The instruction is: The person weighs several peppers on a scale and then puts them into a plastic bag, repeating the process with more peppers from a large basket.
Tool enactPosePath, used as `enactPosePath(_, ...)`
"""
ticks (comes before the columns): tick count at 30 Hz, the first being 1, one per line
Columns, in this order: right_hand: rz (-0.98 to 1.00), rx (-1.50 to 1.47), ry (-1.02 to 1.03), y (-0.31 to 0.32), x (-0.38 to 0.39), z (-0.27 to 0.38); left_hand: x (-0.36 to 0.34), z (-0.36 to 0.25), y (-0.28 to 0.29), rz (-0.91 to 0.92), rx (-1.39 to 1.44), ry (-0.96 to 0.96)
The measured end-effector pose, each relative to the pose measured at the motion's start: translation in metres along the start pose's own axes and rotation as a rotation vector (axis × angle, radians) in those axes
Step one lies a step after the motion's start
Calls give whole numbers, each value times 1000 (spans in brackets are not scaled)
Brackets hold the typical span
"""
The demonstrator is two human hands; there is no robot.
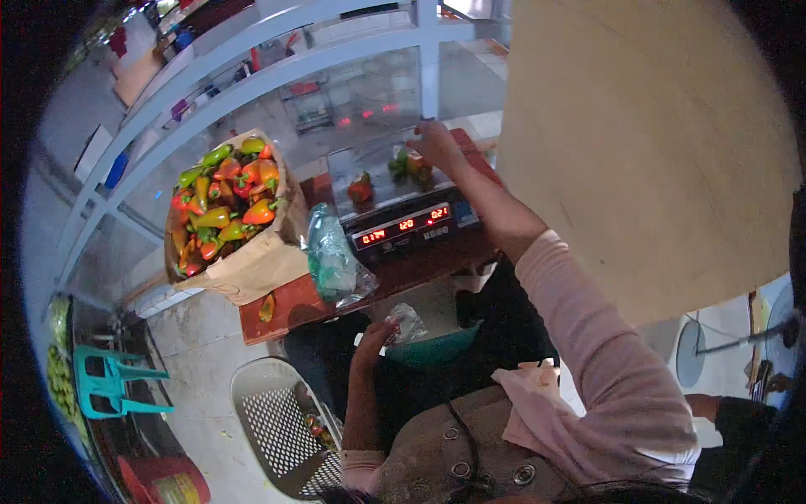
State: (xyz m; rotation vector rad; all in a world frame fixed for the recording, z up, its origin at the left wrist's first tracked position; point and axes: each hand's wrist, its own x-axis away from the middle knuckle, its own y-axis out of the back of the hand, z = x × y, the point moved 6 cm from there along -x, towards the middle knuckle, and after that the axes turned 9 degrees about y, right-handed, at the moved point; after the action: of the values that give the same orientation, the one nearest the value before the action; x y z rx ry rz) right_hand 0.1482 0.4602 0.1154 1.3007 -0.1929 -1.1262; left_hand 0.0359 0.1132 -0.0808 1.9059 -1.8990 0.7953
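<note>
My right hand (437,144) reaches out over the steel pan of a digital scale (403,228) and rests on a small pile of green and red peppers (409,165) at its far right. One more red pepper (360,190) lies alone on the pan. Low in front of me, my left hand (375,338) pinches a crumpled clear plastic bag (408,322). A brown sack (252,269) heaped with red, orange and green peppers (220,202) stands on the left of the wooden table (294,307).
A bundle of clear bags (334,265) lies between sack and scale. One loose pepper (267,308) sits near the table edge. A white perforated crate (281,424), a teal plastic chair (109,382) and a red bucket (164,480) stand on the floor at left.
</note>
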Motion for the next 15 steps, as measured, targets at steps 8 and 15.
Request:
enactPosePath(8, -177, 221, 496, -33, 11, 85, 12, -25, -19, -18, -114, -16)
enactPosePath(15, 144, 93, 384, -74, 27, 131, 2, -5, -9, -7, -10, -44)
